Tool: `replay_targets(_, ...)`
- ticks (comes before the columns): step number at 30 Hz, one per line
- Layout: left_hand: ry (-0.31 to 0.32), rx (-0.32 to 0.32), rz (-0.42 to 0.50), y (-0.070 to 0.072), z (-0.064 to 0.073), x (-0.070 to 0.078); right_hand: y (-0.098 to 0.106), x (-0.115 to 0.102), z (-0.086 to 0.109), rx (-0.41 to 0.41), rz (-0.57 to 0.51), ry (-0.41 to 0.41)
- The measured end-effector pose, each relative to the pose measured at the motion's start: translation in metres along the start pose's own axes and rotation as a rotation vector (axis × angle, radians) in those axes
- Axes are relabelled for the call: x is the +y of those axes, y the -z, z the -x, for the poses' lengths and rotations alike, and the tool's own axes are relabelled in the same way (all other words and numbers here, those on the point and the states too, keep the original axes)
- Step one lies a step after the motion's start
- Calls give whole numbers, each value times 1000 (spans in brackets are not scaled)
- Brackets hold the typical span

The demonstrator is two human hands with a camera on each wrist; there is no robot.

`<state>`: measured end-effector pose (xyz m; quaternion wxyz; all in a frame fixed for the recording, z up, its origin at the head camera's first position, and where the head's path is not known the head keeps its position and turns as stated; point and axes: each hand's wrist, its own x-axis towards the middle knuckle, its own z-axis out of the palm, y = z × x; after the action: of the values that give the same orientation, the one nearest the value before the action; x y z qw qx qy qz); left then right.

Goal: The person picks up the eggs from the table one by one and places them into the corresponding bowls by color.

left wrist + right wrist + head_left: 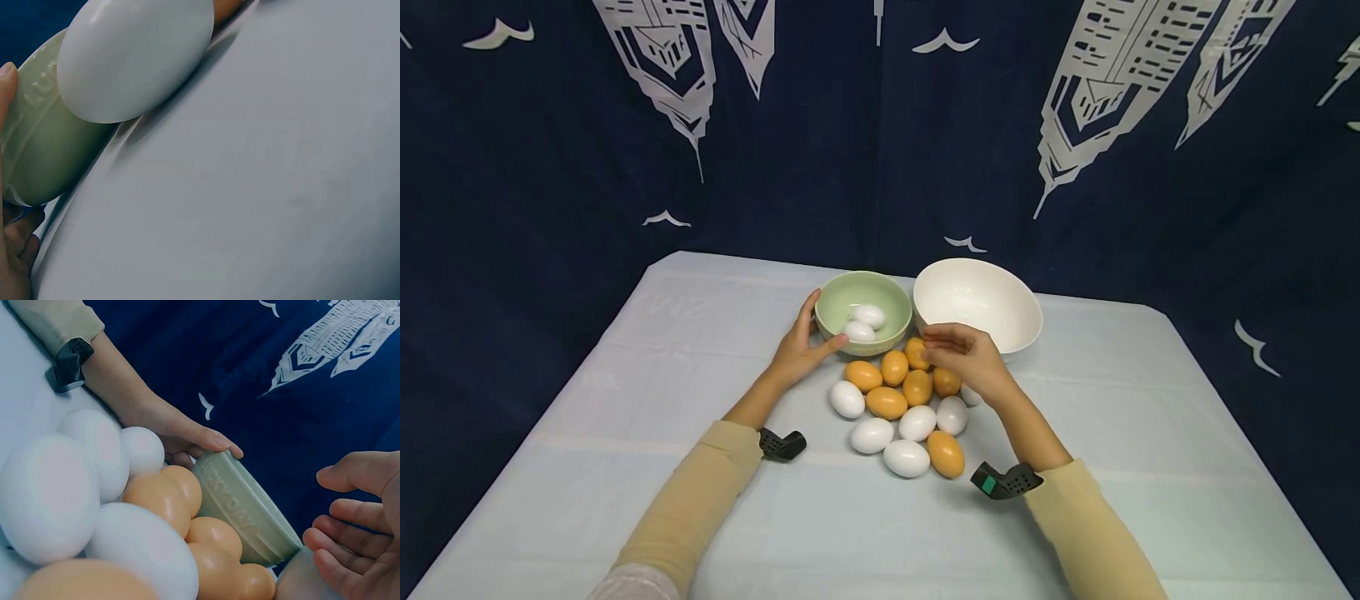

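Note:
My left hand [797,354] grips the near left side of a light green bowl [865,286], its thumb at the rim and its fingers along the outer wall. Two white eggs [868,316] lie inside that bowl. Raised lettering shows on its outside in the right wrist view. My right hand [973,358] hovers over the far right of a group of eggs, near the white bowl; its fingers [350,512] are loosely bent with nothing between them. Orange-brown eggs [917,387] lie mostly nearest the bowls, with white eggs [906,458] mainly in front. A large white egg [137,59] partly hides the green bowl in the left wrist view.
A larger white bowl [1011,304] stands right of the green one at the table's back edge. A pale cloth covers the table [700,517]. Behind it hangs a dark blue curtain [820,167] with white building prints.

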<state>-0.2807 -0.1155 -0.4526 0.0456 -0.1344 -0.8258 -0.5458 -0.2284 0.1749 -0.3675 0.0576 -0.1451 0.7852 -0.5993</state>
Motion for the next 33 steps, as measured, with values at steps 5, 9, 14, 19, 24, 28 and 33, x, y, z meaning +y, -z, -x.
replay_targets(5, -7, 4, 3, 1, 0, 1, 10, 6, 9, 2, -19, 4)
replay_targets(9, -8, 4, 2, 2, 0, 0, 17, 11, 16, 8, -22, 3)
replay_targets(14, -1, 9, 6, 2, 1, -2, 25, 15, 25, 17, -13, 4)
replay_targets(19, -3, 4, 10, 1, 0, -2, 34, 24, 37, 50, -6, 51)
replay_targets(24, -4, 7, 7, 1, -1, -2, 42, 36, 47, 81, 13, 110)
replay_targets(28, -7, 6, 9, 0, -1, -3, 48, 45, 52, 108, 4, 108)
replay_targets(33, -7, 0, 16, 0, -1, -3, 54, 53, 58, 153, -8, 70)
